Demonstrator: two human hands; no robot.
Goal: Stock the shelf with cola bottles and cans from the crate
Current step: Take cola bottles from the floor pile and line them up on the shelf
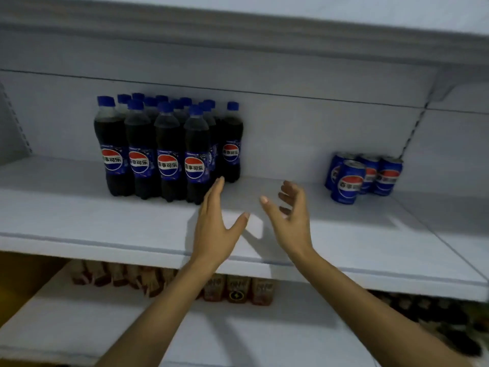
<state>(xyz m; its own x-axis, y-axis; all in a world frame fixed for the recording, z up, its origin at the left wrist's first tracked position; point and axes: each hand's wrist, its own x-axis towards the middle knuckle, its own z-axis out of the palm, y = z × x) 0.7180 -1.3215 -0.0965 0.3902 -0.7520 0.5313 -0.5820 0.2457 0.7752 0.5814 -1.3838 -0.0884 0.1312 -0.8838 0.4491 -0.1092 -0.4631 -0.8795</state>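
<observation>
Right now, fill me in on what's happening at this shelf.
A person is stocking the white shelf with cola. Both hands are empty: the left hand reaches with straight fingers beside the block of upright cola bottles, and the right hand hovers loosely open over the shelf's bare middle. A small group of cola cans stands further right.
</observation>
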